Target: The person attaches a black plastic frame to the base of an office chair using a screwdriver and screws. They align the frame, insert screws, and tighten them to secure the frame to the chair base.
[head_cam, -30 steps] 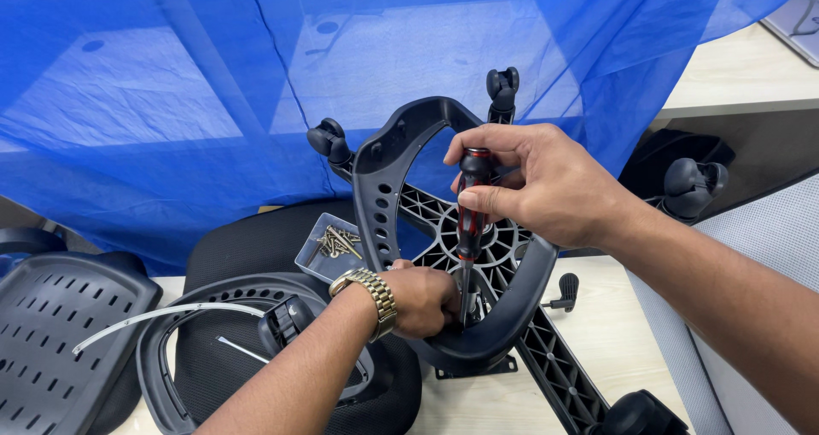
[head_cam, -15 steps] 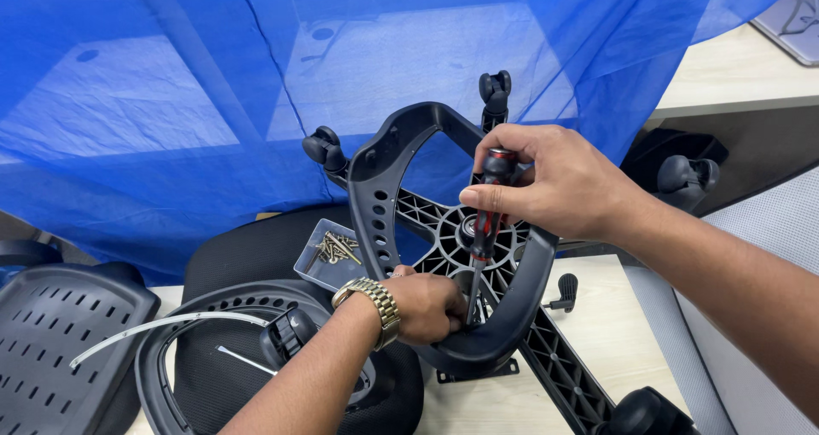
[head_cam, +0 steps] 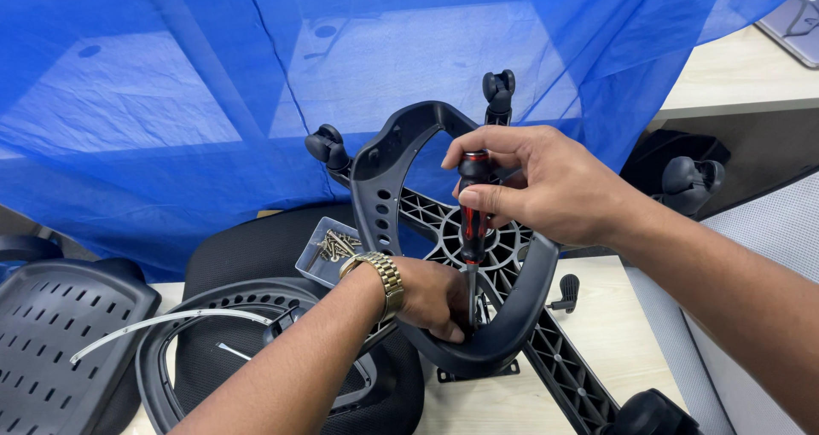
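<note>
A person's right hand point(head_cam: 546, 188) grips the red-and-black handle of a screwdriver point(head_cam: 473, 222), fingers and thumb closed round it, the tool held upright with its shaft pointing down inside the loop of a dark grey chair armrest point(head_cam: 384, 179). The right forearm comes in from the lower right, wrist bent above the armrest. The left hand point(head_cam: 431, 298), a gold wristwatch point(head_cam: 380, 273) on its wrist, reaches up from the lower left and closes its fingers on the bottom curve of the armrest, just beside the screwdriver's tip. Behind the armrest lies a black star-shaped chair base point(head_cam: 512, 247) with castors point(head_cam: 499, 89) pointing upward. Left of the armrest, a small grey tray point(head_cam: 320, 269) holds loose screws, resting on a black mesh seat cushion point(head_cam: 247, 252). A perforated grey plastic panel point(head_cam: 60, 350) sits further left. Blue netting point(head_cam: 213, 85) hangs behind the armrest.
</note>
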